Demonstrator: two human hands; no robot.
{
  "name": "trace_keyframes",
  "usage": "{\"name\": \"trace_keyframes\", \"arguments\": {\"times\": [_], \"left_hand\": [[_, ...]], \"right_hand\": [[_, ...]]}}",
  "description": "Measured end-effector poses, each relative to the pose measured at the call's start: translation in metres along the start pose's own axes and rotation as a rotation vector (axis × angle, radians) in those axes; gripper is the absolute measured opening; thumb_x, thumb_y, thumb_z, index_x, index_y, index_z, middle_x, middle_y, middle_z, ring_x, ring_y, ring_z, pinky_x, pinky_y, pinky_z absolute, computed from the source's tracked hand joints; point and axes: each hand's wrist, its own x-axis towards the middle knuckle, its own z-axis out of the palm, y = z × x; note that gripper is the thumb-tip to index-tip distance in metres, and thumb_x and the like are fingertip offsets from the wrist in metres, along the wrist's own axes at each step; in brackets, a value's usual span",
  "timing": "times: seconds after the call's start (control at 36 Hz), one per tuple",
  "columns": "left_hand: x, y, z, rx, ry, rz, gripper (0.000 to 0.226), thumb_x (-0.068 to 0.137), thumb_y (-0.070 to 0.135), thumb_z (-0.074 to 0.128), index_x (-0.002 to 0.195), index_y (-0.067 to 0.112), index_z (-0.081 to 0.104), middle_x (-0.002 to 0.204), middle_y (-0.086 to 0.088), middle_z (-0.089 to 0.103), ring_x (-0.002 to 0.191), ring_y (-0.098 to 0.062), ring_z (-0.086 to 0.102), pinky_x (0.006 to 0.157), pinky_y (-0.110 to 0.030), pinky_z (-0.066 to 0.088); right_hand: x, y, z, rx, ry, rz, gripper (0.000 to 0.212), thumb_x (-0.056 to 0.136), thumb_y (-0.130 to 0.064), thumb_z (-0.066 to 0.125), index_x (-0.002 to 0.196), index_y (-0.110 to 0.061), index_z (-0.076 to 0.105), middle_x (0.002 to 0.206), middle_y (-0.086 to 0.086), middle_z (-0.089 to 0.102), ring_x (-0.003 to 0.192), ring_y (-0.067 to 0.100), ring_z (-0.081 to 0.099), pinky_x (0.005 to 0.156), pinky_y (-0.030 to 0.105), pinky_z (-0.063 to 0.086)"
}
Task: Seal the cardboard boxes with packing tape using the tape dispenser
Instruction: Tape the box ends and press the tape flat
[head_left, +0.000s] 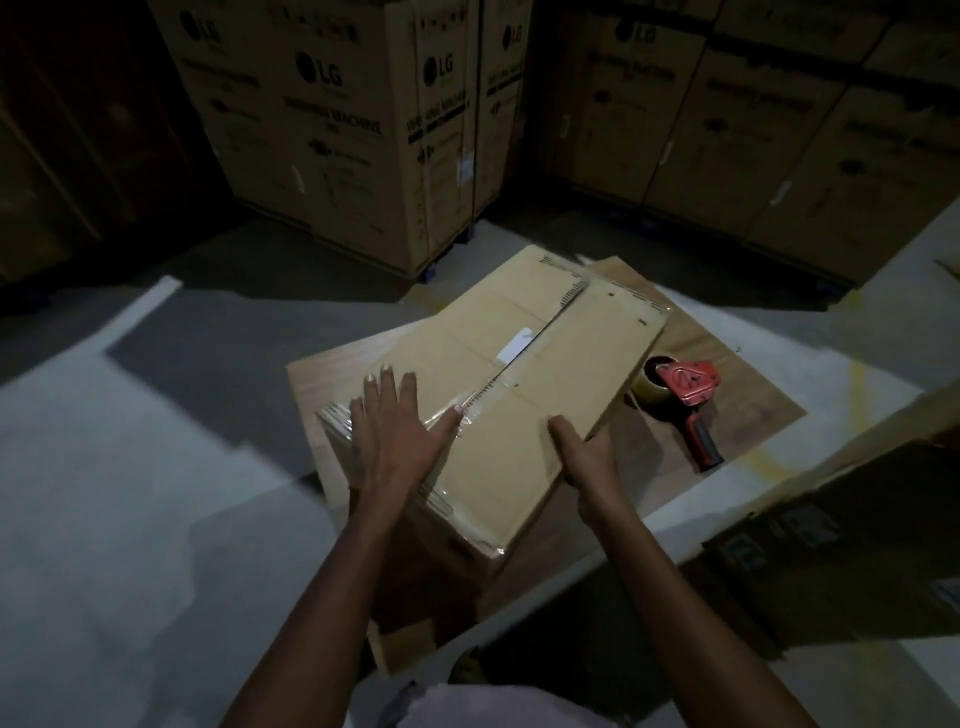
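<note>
Stacked cartons behind, left hand (397, 431) lies flat, fingers spread, on the cardboard box (524, 395); right hand (584, 449) grips its edge.

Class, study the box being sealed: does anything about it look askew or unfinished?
Yes. The cardboard box sits skewed on the board, and its centre seam gapes at the far end; shiny tape shows only near the left hand.

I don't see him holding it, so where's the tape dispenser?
In the head view, the tape dispenser lies on the brown sheet, just right of the box, beyond the right hand.
</note>
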Motion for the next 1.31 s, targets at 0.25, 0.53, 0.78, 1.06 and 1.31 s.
{"name": "trace_keyframes", "arguments": {"times": [0.25,0.53,0.78,1.06,1.31], "left_hand": [[-0.079,0.044,0.005,-0.039,0.021,-0.153,0.092,0.091,0.079,0.027,0.162,0.02,0.02,0.17,-0.012,0.009,0.156,-0.031,0.005,0.124,-0.049,0.004],[-0.144,0.056,0.012,-0.036,0.085,-0.151,0.085,0.092,0.075,0.037,0.157,0.019,0.036,0.166,-0.015,0.022,0.152,-0.034,0.018,0.119,-0.049,0.015],[-0.147,0.048,0.005,0.005,0.077,-0.092,0.077,0.094,0.069,0.043,0.152,0.02,0.042,0.163,-0.015,0.03,0.146,-0.036,0.028,0.112,-0.05,0.024],[-0.13,0.043,-0.001,0.007,0.202,-0.036,0.051,0.09,0.057,0.056,0.119,0.014,0.06,0.121,-0.015,0.054,0.109,-0.036,0.047,0.091,-0.048,0.036],[-0.096,0.025,-0.003,-0.014,0.135,0.037,0.054,0.091,0.062,0.053,0.117,0.015,0.054,0.127,-0.017,0.045,0.112,-0.035,0.04,0.092,-0.048,0.034]], "right_hand": [[-0.089,0.037,-0.037,-0.231,-0.181,-0.038,0.128,0.082,-0.048,0.086,0.163,-0.037,-0.013,0.157,0.003,0.041,0.142,0.029,0.044,0.117,0.054,0.039],[-0.138,0.076,-0.098,-0.244,-0.274,-0.141,0.116,0.079,-0.051,0.088,0.158,-0.048,0.003,0.132,-0.026,0.042,0.114,-0.009,0.049,0.081,0.009,0.045],[-0.143,0.081,-0.115,-0.15,-0.364,-0.142,0.093,0.098,-0.033,0.07,0.168,-0.031,0.008,0.132,-0.041,0.048,0.114,-0.029,0.05,0.086,0.0,0.046],[-0.136,0.071,-0.139,-0.124,-0.565,-0.192,0.075,0.104,-0.041,0.06,0.157,-0.046,0.007,0.156,-0.04,0.008,0.13,-0.029,0.035,0.09,0.005,0.046],[-0.139,0.071,-0.103,-0.109,-0.332,0.006,0.068,0.109,-0.039,0.046,0.165,-0.043,0.009,0.153,-0.024,0.031,0.138,0.004,0.036,0.106,0.02,0.037]]}}
